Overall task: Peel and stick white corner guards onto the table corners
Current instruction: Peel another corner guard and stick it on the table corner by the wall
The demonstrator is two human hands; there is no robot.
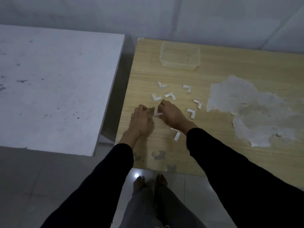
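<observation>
One white corner guard (156, 113) is held just above the wooden table (222, 71), near its left edge, pinched between left hand (141, 120) and right hand (172, 116), fingers curled on it. Loose guards (170, 95) are scattered around the hands. Clear container (162, 60) sits farther back. Veneer patch (256, 112) is peeled on the right. A narrow gap separates it from the white table (57, 88). Tiled floor (41, 170) lies open in front.
</observation>
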